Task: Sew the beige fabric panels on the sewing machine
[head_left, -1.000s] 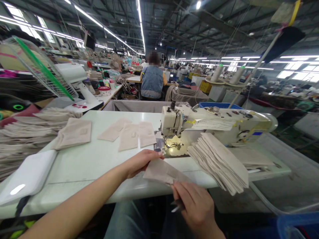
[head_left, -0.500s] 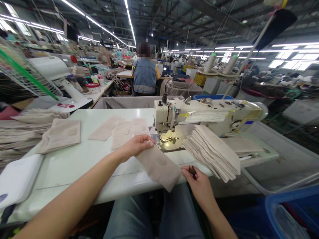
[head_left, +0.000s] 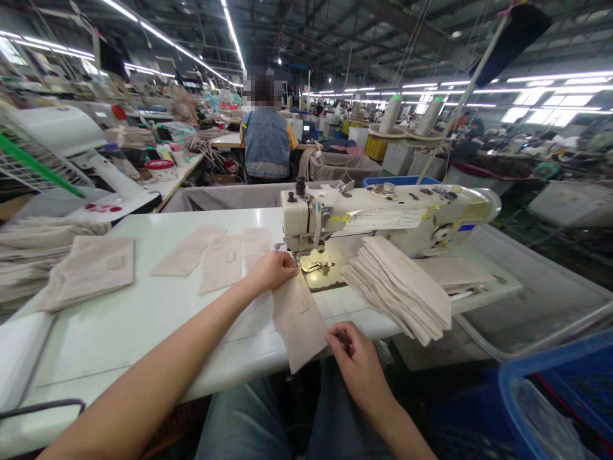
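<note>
A beige fabric piece (head_left: 297, 319) with a small sewn patch lies on the white table (head_left: 143, 319), its near end hanging over the front edge. My left hand (head_left: 272, 269) pinches its far end beside the presser foot of the white sewing machine (head_left: 383, 217). My right hand (head_left: 357, 358) is closed at the piece's right edge, with a small dark tool between the fingers. A fanned stack of beige pieces (head_left: 400, 287) rests on the machine bed to the right.
Three loose beige pieces (head_left: 220, 255) lie behind my left hand; a folded pile (head_left: 90, 268) and taller stacks (head_left: 29, 255) sit at the left. A blue bin (head_left: 555, 390) stands low right. A person in a denim vest (head_left: 265, 144) sits at the station ahead.
The fabric piece has been pushed from the table's front edge up to the presser foot. My left hand moved forward with it; my right hand shifted to its right edge.
</note>
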{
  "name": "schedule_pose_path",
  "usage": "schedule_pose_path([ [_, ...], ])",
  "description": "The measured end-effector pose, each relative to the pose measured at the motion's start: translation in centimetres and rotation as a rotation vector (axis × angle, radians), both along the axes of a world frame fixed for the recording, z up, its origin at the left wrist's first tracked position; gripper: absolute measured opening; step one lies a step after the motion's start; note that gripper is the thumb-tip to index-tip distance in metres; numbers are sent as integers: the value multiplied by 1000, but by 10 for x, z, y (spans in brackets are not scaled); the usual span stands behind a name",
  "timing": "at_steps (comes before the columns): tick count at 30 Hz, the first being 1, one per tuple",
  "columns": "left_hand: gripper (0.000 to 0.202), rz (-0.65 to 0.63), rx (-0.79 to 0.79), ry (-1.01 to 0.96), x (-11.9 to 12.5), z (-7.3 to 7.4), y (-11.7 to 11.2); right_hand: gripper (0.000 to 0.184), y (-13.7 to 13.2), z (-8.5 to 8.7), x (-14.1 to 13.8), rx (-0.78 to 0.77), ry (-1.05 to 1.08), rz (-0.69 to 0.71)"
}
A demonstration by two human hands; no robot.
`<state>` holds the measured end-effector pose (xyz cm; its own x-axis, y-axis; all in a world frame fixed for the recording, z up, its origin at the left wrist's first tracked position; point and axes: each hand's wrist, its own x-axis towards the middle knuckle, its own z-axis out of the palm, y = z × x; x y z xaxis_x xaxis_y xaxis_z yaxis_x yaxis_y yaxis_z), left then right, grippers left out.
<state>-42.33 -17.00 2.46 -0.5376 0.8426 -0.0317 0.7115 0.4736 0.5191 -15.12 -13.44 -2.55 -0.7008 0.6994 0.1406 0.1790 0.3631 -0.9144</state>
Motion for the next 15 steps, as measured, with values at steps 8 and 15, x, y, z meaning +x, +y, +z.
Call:
schedule_pose_path([
  [8,11,49,-38,98,5,-9,9,21,2,-9,-2,382,40,233],
  [15,11,105,-83,70,-6,-11,16,34,-3,-10,-9,617,-47,223],
])
